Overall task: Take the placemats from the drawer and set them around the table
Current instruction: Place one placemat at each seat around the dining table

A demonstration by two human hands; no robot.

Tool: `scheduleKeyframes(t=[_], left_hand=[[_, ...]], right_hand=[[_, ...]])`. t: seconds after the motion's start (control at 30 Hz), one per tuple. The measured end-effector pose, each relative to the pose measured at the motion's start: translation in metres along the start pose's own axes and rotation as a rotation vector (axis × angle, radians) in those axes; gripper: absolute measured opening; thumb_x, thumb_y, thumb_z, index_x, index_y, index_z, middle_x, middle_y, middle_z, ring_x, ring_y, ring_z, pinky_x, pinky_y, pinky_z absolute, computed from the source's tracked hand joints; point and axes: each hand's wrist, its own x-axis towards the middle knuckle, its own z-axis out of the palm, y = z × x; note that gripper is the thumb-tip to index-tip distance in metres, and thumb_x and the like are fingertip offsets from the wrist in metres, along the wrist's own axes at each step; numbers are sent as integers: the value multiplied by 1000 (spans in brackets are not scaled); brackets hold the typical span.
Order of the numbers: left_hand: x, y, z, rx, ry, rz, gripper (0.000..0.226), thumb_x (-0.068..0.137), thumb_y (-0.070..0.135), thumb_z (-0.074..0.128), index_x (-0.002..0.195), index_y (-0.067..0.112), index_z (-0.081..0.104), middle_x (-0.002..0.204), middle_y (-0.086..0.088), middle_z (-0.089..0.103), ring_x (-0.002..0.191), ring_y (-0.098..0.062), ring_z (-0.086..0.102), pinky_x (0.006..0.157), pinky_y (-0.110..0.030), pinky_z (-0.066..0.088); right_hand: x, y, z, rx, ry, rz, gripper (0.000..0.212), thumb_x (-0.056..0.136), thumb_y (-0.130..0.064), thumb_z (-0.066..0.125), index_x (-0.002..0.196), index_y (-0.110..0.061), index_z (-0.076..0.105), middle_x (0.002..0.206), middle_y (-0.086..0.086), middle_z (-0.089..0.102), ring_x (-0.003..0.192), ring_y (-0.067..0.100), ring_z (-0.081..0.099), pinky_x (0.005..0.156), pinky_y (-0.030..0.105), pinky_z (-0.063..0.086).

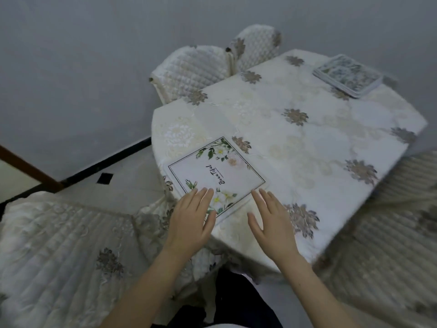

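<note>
A white square placemat (pixel 212 171) with green and white flowers and script lettering lies flat at the near corner of the table (pixel 307 143), which wears a cream floral cloth. My left hand (pixel 191 223) is flat and open, its fingertips over the placemat's near edge. My right hand (pixel 272 226) is open too, spread just right of the placemat's near corner, holding nothing. A stack of several more placemats (pixel 347 75) with a blue-green pattern sits at the table's far right corner.
Cream quilted chairs surround the table: one at near left (pixel 59 245), two at the far side (pixel 196 69), one at the right (pixel 387 233). A grey wall (pixel 94 55) stands behind, with a black skirting line along the floor.
</note>
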Motion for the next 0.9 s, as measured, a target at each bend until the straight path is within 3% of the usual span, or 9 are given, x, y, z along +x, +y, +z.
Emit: scheduleKeyframes(t=[0.3, 0.5, 0.7, 0.9], left_hand=[[-118, -10, 6, -6, -282, 270, 54, 97, 45, 27, 138, 17, 50, 138, -3, 53, 130, -26, 47, 110, -41, 26], [-124, 11, 7, -44, -356, 346, 54, 94, 45, 32, 137, 18, 50, 136, -5, 55, 127, -26, 48, 108, -33, 24], [-93, 88, 23, -44, -361, 605, 54, 95, 43, 33, 135, 12, 53, 133, -9, 57, 125, -31, 49, 105, -45, 37], [-102, 203, 57, -87, -363, 813, 50, 93, 39, 38, 130, 10, 57, 127, -9, 60, 117, -31, 53, 101, -40, 38]], right_hand=[[-199, -24, 23, -92, 47, 376, 56, 96, -47, 30, 146, -23, 36, 150, 1, 37, 140, 23, 31, 111, 42, 32], [-279, -30, 6, -114, 136, 635, 55, 94, -45, 30, 143, -20, 40, 143, 6, 47, 133, 28, 41, 105, 43, 36], [-340, -13, -23, -161, 250, 845, 54, 93, -43, 33, 141, -20, 43, 140, 8, 50, 129, 30, 46, 98, 43, 42], [-424, 25, -45, -152, 309, 1023, 54, 94, -45, 30, 141, -21, 43, 141, 8, 50, 129, 30, 46, 101, 44, 39]])
